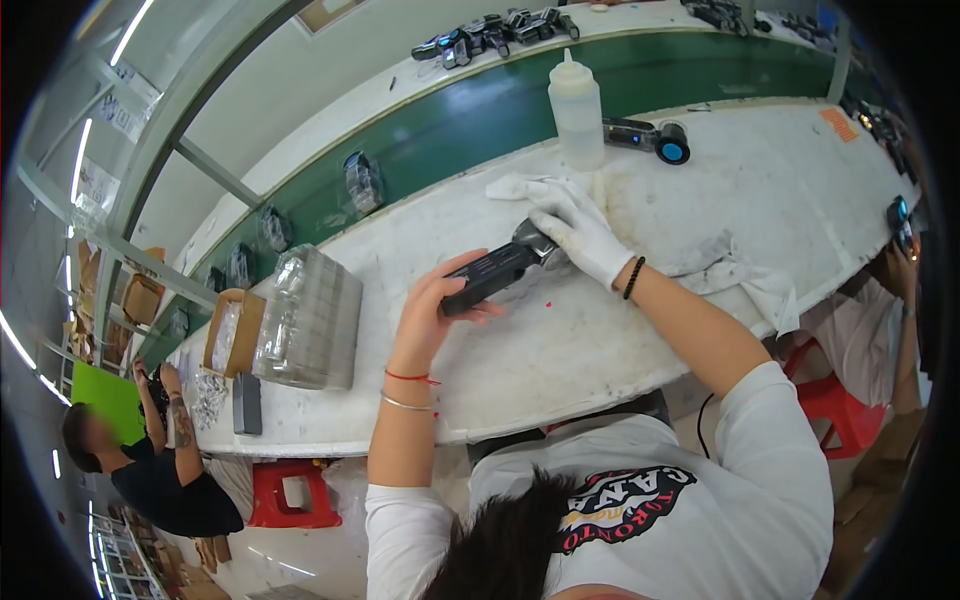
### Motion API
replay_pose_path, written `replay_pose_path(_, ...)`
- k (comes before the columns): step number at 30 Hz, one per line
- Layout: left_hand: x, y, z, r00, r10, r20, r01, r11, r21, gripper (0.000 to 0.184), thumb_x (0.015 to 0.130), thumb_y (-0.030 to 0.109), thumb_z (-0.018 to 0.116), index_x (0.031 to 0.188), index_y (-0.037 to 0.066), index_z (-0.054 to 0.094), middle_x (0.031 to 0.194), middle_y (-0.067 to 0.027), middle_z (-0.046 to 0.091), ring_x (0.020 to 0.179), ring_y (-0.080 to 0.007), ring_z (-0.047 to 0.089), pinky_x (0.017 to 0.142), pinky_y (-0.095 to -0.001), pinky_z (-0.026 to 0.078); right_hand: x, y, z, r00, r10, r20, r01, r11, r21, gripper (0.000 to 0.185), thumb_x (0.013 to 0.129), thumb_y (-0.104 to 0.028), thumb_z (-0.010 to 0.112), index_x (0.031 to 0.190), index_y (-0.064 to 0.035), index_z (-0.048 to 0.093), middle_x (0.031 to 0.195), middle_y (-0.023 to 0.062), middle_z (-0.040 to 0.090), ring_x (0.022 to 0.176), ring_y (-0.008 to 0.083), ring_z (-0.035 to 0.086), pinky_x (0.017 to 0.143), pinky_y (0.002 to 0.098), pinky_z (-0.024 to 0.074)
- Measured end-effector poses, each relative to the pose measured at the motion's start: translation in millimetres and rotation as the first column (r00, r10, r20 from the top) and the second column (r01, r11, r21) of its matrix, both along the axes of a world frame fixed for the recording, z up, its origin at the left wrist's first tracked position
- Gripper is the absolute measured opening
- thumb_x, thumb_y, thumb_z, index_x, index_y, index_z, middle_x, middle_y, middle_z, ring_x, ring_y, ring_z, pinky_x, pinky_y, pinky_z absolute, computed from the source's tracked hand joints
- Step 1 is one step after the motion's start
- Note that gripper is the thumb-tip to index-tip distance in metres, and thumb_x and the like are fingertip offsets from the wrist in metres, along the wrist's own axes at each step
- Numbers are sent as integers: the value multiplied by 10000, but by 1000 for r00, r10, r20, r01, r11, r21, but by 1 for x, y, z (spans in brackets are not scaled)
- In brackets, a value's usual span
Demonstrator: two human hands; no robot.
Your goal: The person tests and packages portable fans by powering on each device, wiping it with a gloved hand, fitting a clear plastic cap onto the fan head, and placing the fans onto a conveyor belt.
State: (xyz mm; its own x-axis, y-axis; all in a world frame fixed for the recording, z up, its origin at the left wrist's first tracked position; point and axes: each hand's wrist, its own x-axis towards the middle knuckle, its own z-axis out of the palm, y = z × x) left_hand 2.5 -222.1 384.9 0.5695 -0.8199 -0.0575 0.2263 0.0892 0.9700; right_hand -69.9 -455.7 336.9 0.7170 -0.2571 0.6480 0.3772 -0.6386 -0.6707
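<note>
My left hand [432, 310], bare, is wrapped around the dark grip of a black handheld device [490, 274]. The device lies at a slant above the white tabletop, its shiny grey head pointing up and right. My right hand [585, 238], in a white glove, has its thumb against that head; its other fingers are partly hidden. White fabric [515, 188] reaches out past the gloved fingers, and I cannot tell whether it is glove or cloth. A similar device with a blue round end [672, 150] lies beyond, beside a clear squeeze bottle [577, 115].
A crumpled white cloth [745, 280] lies right of my hands. At left are a stack of clear plastic trays [310, 320], a cardboard box [234, 332] and a grey block [247, 404]. Wrapped devices [362, 182] sit on the green conveyor belt [450, 125]. People [165, 450] work at both sides.
</note>
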Motion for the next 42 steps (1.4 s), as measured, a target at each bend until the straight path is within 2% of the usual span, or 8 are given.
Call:
replay_pose_path(4,-15,26,-8,842,126,525,-222,967,125,428,804,33,581,1231,9,555,1132,-198,611,768,-273,674,672,-283,535,-7,3,3,998,-56,-24,53,994,-98,340,833,-270,600,1154,-156,594,1192,85,561,1144,298,452,995,384,342)
replay_pose_path(6,-43,37,-6,242,-8,970,-427,897,114,458,796,45,585,1252,23,535,1228,-233,550,784,-321,656,694,-303,527,-11,8,9,1000,-19,-10,19,999,-26,334,824,-267,608,1133,-138,602,1210,82,545,1126,294,463,950,379,388)
replay_pose_path(15,-42,116,-2,-268,-97,959,-793,587,-162,447,835,119,586,1271,57,512,1317,-230,466,1190,-407,443,956,-484,360,-11,12,-1,918,71,-390,-47,996,71,374,877,-395,561,941,-38,653,871,98,598,864,191,569,848,322,432)
replay_pose_path(21,15,149,36,-84,-181,980,-922,388,-7,280,840,109,565,1107,29,592,1111,-202,574,1012,-381,533,842,-422,430,-6,7,-13,921,110,-374,-82,993,89,376,870,-413,560,935,-55,660,868,96,585,881,195,553,853,326,415)
replay_pose_path(24,17,145,52,-350,-311,884,-884,421,-202,219,841,132,578,1023,18,621,995,-193,612,909,-360,581,790,-406,455,-7,6,-11,940,62,-337,-65,998,2,375,872,-419,555,932,-65,662,886,105,581,929,204,539,853,333,412)
replay_pose_path(27,32,158,55,137,-173,975,-881,429,200,174,844,162,578,950,42,644,762,-159,634,737,-351,618,654,-408,485,-9,7,-1,798,218,-563,-147,975,169,329,893,-316,569,1006,-10,614,1016,102,560,853,174,575,783,311,465)
replay_pose_path(30,44,165,47,120,-184,976,-891,414,188,155,849,176,569,910,58,649,748,-160,635,735,-357,620,650,-417,484,-15,5,4,940,23,-341,-122,954,-272,308,867,-321,580,932,-26,639,1099,155,516,1072,263,463,910,358,391)
replay_pose_path(42,39,160,54,81,-225,971,-917,366,161,137,807,168,607,774,41,565,716,-148,628,701,-362,607,620,-434,468,-15,3,-2,935,121,-332,-191,964,-187,371,877,-370,526,938,-34,671,878,192,647,899,334,597,846,398,437)
